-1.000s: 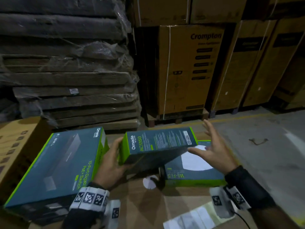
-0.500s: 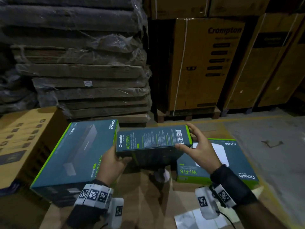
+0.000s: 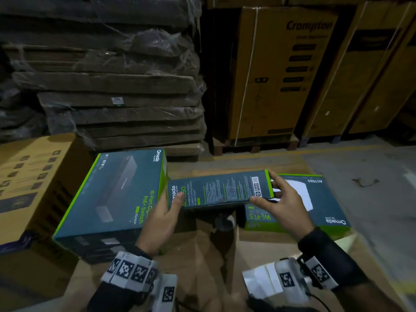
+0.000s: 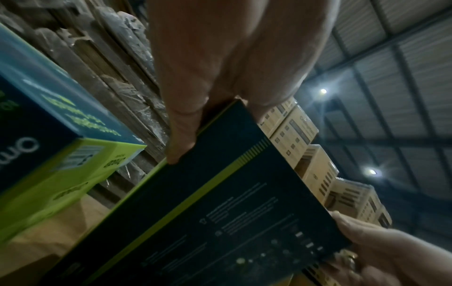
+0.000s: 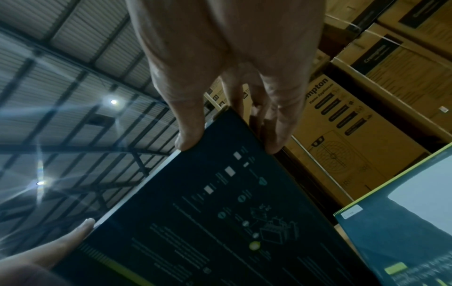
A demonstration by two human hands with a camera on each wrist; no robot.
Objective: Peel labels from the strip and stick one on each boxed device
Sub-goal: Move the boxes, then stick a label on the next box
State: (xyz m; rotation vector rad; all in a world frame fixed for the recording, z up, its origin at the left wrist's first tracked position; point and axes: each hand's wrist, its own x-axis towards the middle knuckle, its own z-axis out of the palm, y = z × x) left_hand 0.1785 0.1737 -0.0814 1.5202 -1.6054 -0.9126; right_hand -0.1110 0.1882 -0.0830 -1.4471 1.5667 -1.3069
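You are holding the AC1350 access point box point(image 3: 219, 190) up on edge between both hands, its printed narrow side turned up toward you, above the brown carton point(image 3: 202, 255) that serves as your worktop. Judging by that, the step in hand is turning the box to find a bare face for a label. Keep it steady and level, pick a patch clear of the small white barcode sticker near its right end, then set the box flat on the carton before you reach for a label, so you can press on a firm face.

Your left hand point(image 3: 161, 219) grips the left end, thumb laid on the top near the Omada name and the fingers under it; the left wrist view shows a thumb point(image 4: 181, 123) clamped along the green edge. Your right hand point(image 3: 282, 208) pinches the right end, thumb point(image 5: 186, 120) on one face and fingers on the other. Both hands are closed narrowly round the box, neither holding a label.

The label strip point(image 3: 263, 282) lies on the carton just below your right wrist, partly hidden. Just left of the held box sits the 10-port PoE+ switch box point(image 3: 108, 194); just right of it, the second AC1350 box point(image 3: 315, 203) lies flat. I cannot tell whether either carries a new label.
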